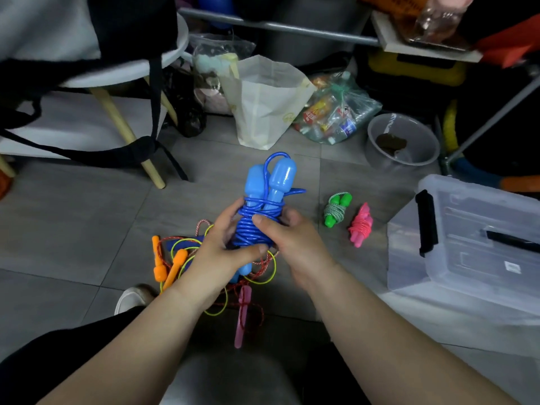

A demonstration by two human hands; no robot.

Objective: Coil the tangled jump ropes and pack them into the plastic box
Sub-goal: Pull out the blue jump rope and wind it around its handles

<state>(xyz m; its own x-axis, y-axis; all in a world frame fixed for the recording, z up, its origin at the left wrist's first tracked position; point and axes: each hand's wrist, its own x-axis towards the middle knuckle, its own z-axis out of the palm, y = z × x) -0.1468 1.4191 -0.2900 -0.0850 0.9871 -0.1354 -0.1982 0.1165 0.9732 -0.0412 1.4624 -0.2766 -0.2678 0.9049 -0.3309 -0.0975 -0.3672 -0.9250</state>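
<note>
Under the left hand (216,255) — blue jump rope (264,200), coils half-covered.

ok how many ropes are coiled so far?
3: the blue rope gripped by the left hand and right hand, the green rope on the floor to its right, the pink rope beside that, near the plastic box. The tangled pile under the hands isn't counted. Box contents unclear.
</note>
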